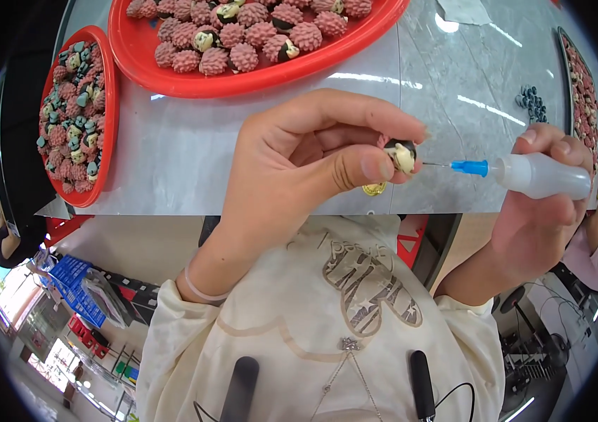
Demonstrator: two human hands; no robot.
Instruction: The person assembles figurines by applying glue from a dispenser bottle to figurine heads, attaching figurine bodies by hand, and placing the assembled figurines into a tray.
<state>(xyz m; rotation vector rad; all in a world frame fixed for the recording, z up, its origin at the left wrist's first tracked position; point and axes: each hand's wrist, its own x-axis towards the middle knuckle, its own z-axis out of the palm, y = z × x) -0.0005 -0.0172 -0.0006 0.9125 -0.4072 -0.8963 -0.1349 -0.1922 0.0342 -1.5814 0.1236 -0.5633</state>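
My left hand [278, 162] pinches a small pink bumpy figurine [403, 156] with a cream and black face side between thumb and fingertips, above the table's near edge. My right hand [532, 228] is wrapped round a translucent white squeeze bottle [545, 176] lying sideways in its fingers. From the bottle's mouth a blue needle tip [469, 167] points left, its thin metal needle reaching the figurine's face side; whether they touch I cannot tell. Under my left thumb a small gold round thing [374, 188] partly shows.
A large red tray [256, 88] of pink bumpy figurines stands at the back. To the left is a smaller red tray [110, 133] with pink and grey-blue pieces. Small dark pieces [532, 104] lie near another filled tray [583, 98] at right. Other people appear at both sides.
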